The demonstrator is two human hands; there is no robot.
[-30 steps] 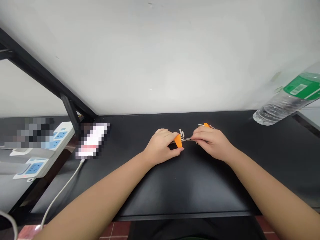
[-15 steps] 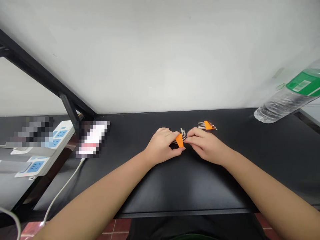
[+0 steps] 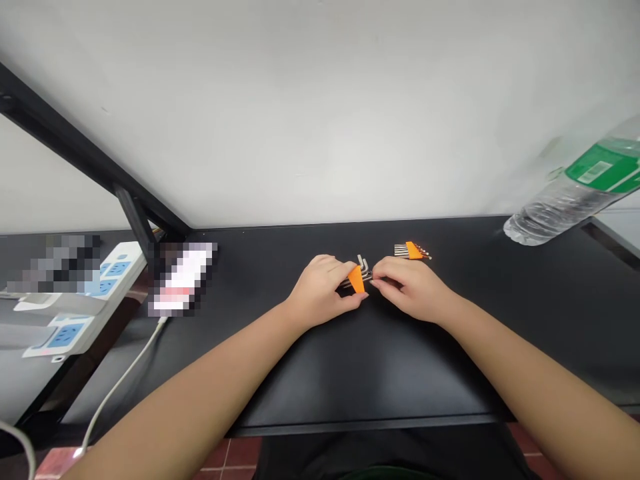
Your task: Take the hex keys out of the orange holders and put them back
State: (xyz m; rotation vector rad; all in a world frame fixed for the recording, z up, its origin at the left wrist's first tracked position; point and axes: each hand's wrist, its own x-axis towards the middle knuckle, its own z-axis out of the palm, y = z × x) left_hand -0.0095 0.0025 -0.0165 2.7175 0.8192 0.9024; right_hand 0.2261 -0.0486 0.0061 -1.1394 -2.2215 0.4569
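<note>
My left hand (image 3: 324, 291) is closed round an orange holder (image 3: 357, 279) with several metal hex keys in it, held just above the black table (image 3: 350, 360). My right hand (image 3: 410, 288) pinches the end of one hex key (image 3: 369, 278) right beside the holder. A second orange holder of hex keys (image 3: 412, 251) lies on the table just behind my right hand.
A clear plastic bottle with a green label (image 3: 575, 197) stands at the far right by the white wall. A pixelated object (image 3: 183, 277) with a white cable (image 3: 120, 383) lies at the left. White power strips (image 3: 80, 313) sit on the neighbouring surface beyond a black frame post (image 3: 135, 227).
My right hand has slid left towards the holder, pushing the hex key in, and the second set behind it has come into full view.
</note>
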